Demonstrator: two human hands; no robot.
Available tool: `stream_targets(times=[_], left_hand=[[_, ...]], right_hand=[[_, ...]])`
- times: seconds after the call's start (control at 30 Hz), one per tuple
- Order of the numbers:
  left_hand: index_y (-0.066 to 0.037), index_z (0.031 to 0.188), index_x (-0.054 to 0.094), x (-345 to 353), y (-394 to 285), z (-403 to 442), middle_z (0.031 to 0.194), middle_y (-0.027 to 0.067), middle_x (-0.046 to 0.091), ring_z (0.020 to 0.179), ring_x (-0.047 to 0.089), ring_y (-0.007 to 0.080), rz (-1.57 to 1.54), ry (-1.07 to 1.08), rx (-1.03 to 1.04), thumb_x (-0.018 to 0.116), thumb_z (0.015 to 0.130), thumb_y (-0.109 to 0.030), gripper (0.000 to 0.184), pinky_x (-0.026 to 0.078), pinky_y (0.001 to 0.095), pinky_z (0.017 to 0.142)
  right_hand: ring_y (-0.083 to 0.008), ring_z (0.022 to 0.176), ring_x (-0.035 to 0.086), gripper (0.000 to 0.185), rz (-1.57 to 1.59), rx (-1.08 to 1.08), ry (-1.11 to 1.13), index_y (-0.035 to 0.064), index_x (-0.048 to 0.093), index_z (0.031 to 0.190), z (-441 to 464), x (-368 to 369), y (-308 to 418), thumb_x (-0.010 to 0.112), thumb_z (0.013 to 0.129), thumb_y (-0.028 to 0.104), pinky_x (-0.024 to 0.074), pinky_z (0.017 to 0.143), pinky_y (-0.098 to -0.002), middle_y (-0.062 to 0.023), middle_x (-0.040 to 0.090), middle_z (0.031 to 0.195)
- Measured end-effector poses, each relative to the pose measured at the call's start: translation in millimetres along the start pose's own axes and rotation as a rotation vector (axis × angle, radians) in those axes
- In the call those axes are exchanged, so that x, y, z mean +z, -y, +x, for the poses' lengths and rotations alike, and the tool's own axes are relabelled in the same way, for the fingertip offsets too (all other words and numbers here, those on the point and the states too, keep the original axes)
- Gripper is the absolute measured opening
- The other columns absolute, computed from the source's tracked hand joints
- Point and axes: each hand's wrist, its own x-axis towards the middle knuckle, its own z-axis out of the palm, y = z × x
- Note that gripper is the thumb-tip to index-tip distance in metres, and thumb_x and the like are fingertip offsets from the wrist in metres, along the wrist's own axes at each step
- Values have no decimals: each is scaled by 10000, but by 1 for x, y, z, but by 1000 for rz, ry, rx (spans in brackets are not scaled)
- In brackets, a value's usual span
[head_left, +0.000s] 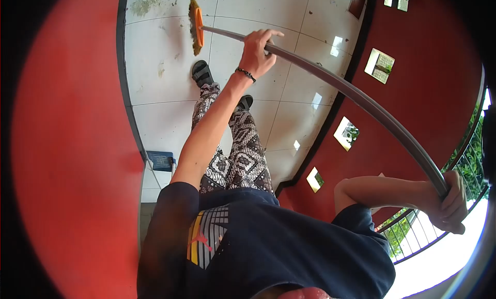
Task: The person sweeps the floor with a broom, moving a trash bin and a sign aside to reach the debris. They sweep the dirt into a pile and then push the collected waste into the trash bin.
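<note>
Grey broom handle (pixel 337 80) in outstretched left hand (pixel 257 53) and bent-armed right hand (pixel 450 205)

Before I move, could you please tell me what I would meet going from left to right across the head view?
Bright red wall, blue dustpan, orange broom head, left hand, lowest square wall opening, right hand.

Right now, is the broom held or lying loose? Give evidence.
The broom is held: the left hand grips the handle nearer the orange head, the right hand its far end. Bristles touching the floor: cannot tell.
</note>
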Motion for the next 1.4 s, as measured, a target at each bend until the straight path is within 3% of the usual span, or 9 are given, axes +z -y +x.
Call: stream_targets(times=[0.1, 0.17, 0.23, 0.33, 0.5, 0.8, 1.1, 1.27, 1.4], left_hand=[[-101, 1021, 616, 98, -43, -91, 718, 53, 501, 704, 514, 235, -164, 232, -115, 680, 780, -195, 266, 424, 381, 730], [-102, 968, 620, 157, -70, -153, 718, 57, 499, 733, 521, 241, -292, 410, -213, 690, 792, -269, 252, 405, 404, 803], [-90, 924, 615, 215, -83, -218, 740, 71, 533, 781, 564, 265, -384, 546, -221, 684, 788, -229, 207, 402, 401, 872], [-100, 885, 622, 312, -66, -288, 749, 85, 588, 813, 600, 294, -378, 575, -163, 660, 767, -141, 130, 443, 439, 848], [-89, 828, 626, 383, 33, -322, 781, 125, 608, 802, 609, 327, -349, 781, -219, 609, 752, -55, 85, 479, 432, 769], [-32, 794, 553, 199, 74, -191, 740, 106, 541, 717, 559, 301, 6, 838, -26, 617, 736, 18, 99, 435, 394, 653], [-76, 818, 570, 30, 230, -69, 847, 88, 608, 900, 584, 326, 467, 726, 71, 641, 678, 104, 239, 447, 430, 827], [-192, 987, 660, -10, 282, -48, 1099, 53, 602, 1130, 535, 293, 777, 528, -71, 631, 843, -56, 201, 342, 613, 1003], [-176, 1016, 658, 62, 165, -92, 1043, 33, 634, 1134, 548, 292, 662, 599, -26, 590, 934, -190, 109, 254, 731, 1010]], right_hand=[[-12, 310, 430, 476, -74, 17, 91, 160, 505, 433, -45, -14, 52, 596, 846, 381, 382, 342, -118, 89, 477, 396], [-26, 352, 488, 315, -283, 46, 54, 131, 527, 510, -82, -10, 81, 608, 813, 160, 374, 384, -120, 61, 497, 427], [-11, 313, 425, 466, -329, 87, 3, 154, 506, 449, -113, 2, 72, 578, 859, 362, 353, 342, -121, 78, 454, 390], [-67, 346, 427, 288, -741, 177, -121, 99, 478, 510, -167, -21, 45, 499, 794, 141, 344, 353, -209, 26, 470, 458], [-141, 353, 382, 276, -1052, 244, -363, 109, 385, 535, -246, -78, -34, 445, 802, 143, 317, 361, -248, -15, 418, 458], [13, 306, 326, 428, -552, -110, -422, 216, 333, 469, -234, -49, -14, 457, 879, 230, 318, 380, -161, 92, 331, 352], [-201, 444, 444, 400, -468, 137, -635, 58, 366, 554, -333, -54, -145, 454, 926, 174, 458, 551, -403, -64, 424, 509], [-214, 531, 467, 401, -316, 156, -686, 47, 330, 553, -364, -59, -198, 452, 921, 150, 452, 723, -482, -88, 440, 578], [-178, 443, 376, 482, -397, 140, -680, 100, 286, 522, -344, -58, -98, 487, 927, 265, 401, 594, -411, -22, 371, 505]])
